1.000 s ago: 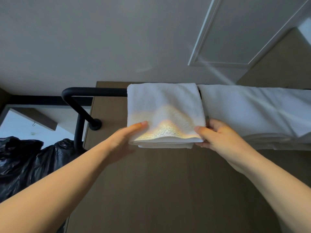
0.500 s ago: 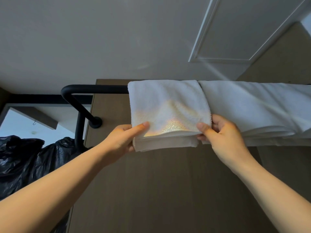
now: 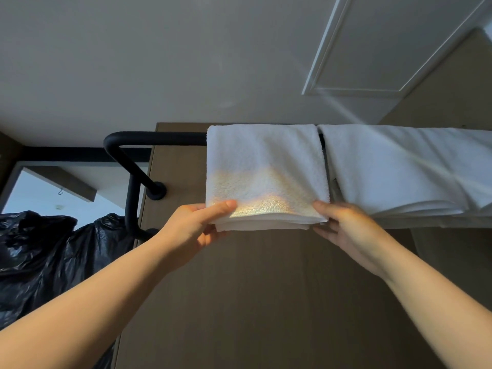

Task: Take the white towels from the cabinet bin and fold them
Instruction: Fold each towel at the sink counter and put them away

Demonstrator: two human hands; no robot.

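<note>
Now both hands are on the folded white towel (image 3: 266,177) draped over the black bar (image 3: 149,135): the left hand (image 3: 197,230) pinches its lower left corner, thumb on top, and the right hand (image 3: 343,227) pinches the lower right corner. Just beside it on the right hangs a second white towel (image 3: 407,169). Black bin bag (image 3: 48,257) sits low left.

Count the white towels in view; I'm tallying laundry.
2: small towel pinched by left hand and right hand; wider towel to its right, cut off by the frame, so more may be hidden.
</note>
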